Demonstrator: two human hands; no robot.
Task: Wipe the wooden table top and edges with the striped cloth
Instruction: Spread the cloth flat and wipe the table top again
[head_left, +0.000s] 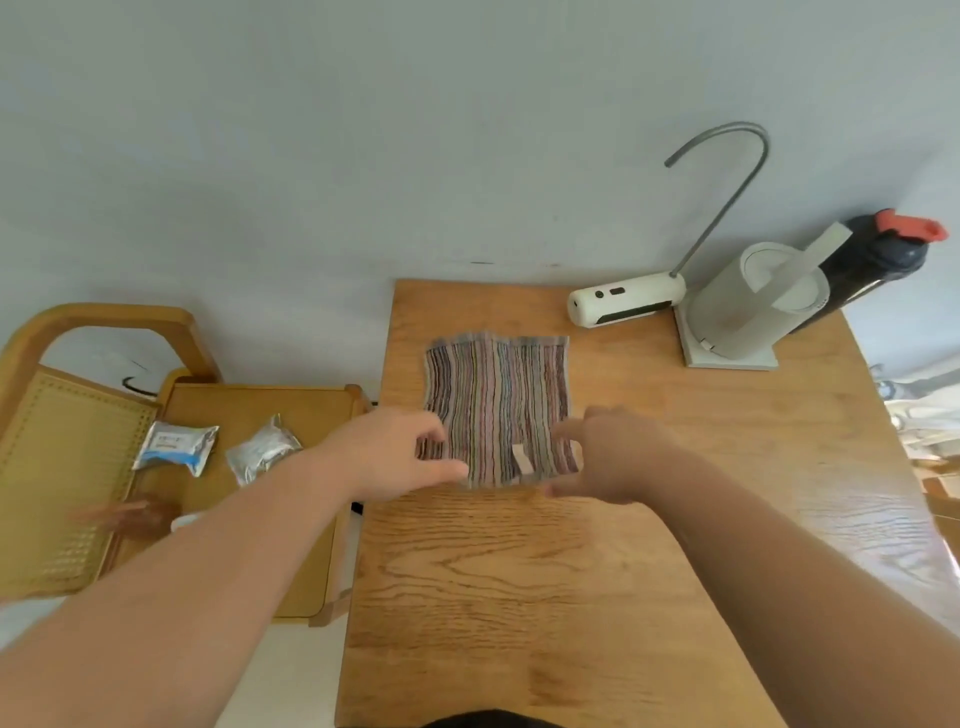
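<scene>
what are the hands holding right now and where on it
The multicoloured striped fabric cloth, lying flat on the wooden table: the left hand pinches its near-left corner, the right hand its near-right corner.

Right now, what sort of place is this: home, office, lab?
Probably a home, a small tea or dining corner: a wooden table against a plain wall carries a white kettle and a water dispenser with a curved spout, and a cane-backed chair beside it holds sealed packets.
</scene>
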